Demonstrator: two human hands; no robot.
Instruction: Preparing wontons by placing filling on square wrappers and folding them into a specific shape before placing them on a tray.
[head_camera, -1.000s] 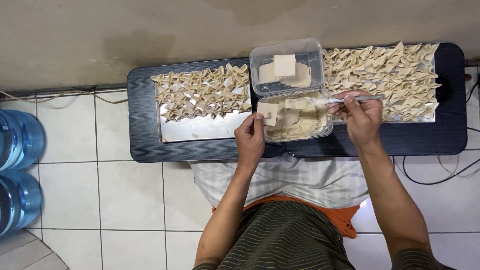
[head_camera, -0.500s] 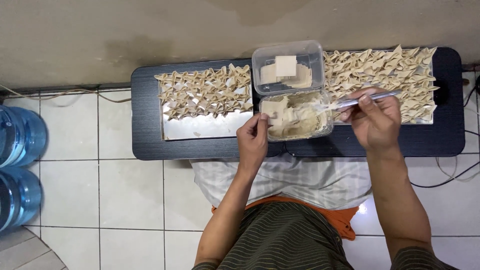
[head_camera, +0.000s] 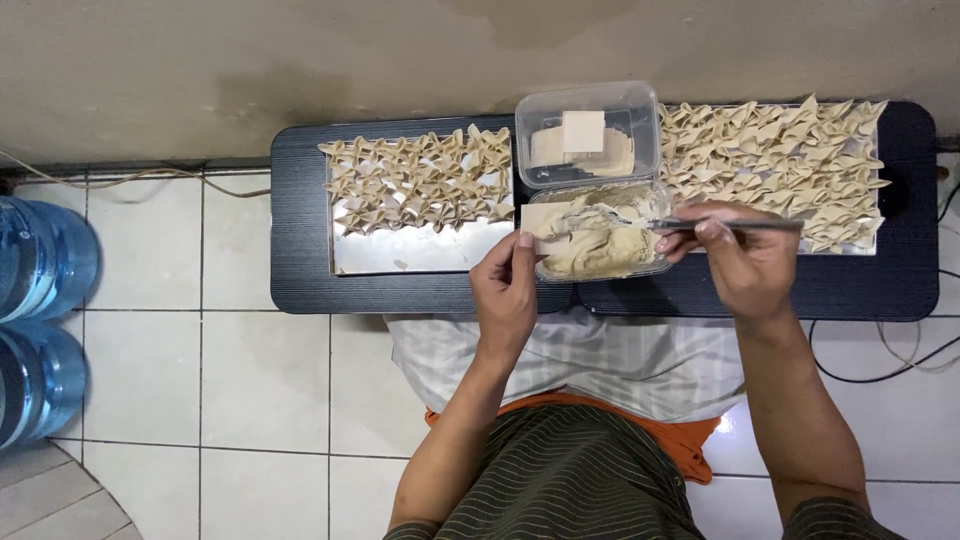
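Observation:
My left hand (head_camera: 507, 292) holds a square pale dough wrapper (head_camera: 545, 218) by its edge, next to a clear tub of beige filling (head_camera: 600, 245). My right hand (head_camera: 740, 255) grips a thin metal utensil (head_camera: 720, 224) whose tip reaches into the filling. Behind that tub stands a second clear tub (head_camera: 588, 135) with a stack of square wrappers. A metal tray (head_camera: 420, 250) on the left carries several folded dumplings at its far half. Another tray at the right (head_camera: 770, 165) is covered with folded dumplings.
Everything stands on a low dark table (head_camera: 300, 250) against a beige wall, over a white tiled floor. Two blue water jugs (head_camera: 35, 300) stand at the far left. A black cable (head_camera: 900, 365) runs on the floor at the right. A striped cloth lies over my lap.
My left hand has kept the wrapper by the filling tub. My right hand has shifted slightly with the utensil, its tip now dipped in the filling.

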